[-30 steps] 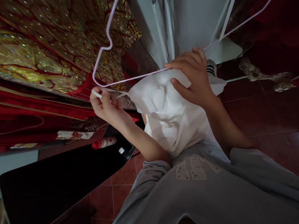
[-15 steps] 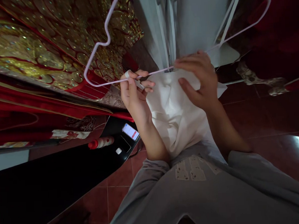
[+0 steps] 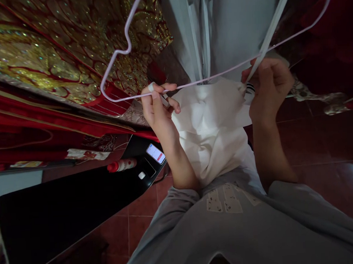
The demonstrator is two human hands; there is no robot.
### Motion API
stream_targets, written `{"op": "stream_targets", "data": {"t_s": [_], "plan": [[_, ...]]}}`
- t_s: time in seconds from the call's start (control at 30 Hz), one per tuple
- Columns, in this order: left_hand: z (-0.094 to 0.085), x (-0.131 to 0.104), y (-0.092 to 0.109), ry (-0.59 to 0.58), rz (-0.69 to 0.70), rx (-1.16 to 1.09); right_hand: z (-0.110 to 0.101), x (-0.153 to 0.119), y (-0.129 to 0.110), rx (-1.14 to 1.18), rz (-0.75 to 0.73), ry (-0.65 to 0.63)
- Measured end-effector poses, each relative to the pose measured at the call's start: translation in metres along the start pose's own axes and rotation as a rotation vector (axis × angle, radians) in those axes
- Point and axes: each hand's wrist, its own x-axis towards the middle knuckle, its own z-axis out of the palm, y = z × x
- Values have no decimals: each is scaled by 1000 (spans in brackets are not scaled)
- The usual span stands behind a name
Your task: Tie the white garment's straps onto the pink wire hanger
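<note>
A pale pink wire hanger point(image 3: 220, 73) spans the upper middle of the head view. My left hand point(image 3: 160, 105) pinches its bottom bar near the left corner, with a white band around one finger. On the right, my right hand point(image 3: 268, 82) is closed on a white strap point(image 3: 273, 24) that loops over the hanger's bar. White cloth point(image 3: 208, 118) hangs below the bar between my two forearms. Where the strap joins the cloth is partly hidden by my right hand.
Red and gold sequined garments point(image 3: 48, 60) hang at the left. On a black table point(image 3: 64, 205) lie a lit phone point(image 3: 156, 153), a red-capped bottle point(image 3: 122, 165) and a small white case point(image 3: 141, 175). Grey panels point(image 3: 238, 22) stand ahead; dark red cloth point(image 3: 340, 44) hangs right.
My right hand has moved right along the bar, from spread fingers near the middle to a grip on the white strap. The strap is now pulled down. My left hand has kept its hold.
</note>
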Motion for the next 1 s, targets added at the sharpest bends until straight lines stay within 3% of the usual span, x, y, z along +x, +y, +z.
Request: {"op": "stream_targets", "data": {"t_s": [0.17,0.4,0.6,0.83,1.0], "plan": [[-2,2,-3,7,22,35,-5,-3,-3,26,33,-1],[-5,4,-9,-46,118,35,-1,-2,-28,-12,62,-44],[-4,4,-8,-33,110,70,-3,8,-47,-234,-75,-75],[-12,7,-11,-70,108,56,2,34,-68,86,-11,-212],[-14,6,-11,-71,123,33,-8,72,-58,325,-32,-202]]}}
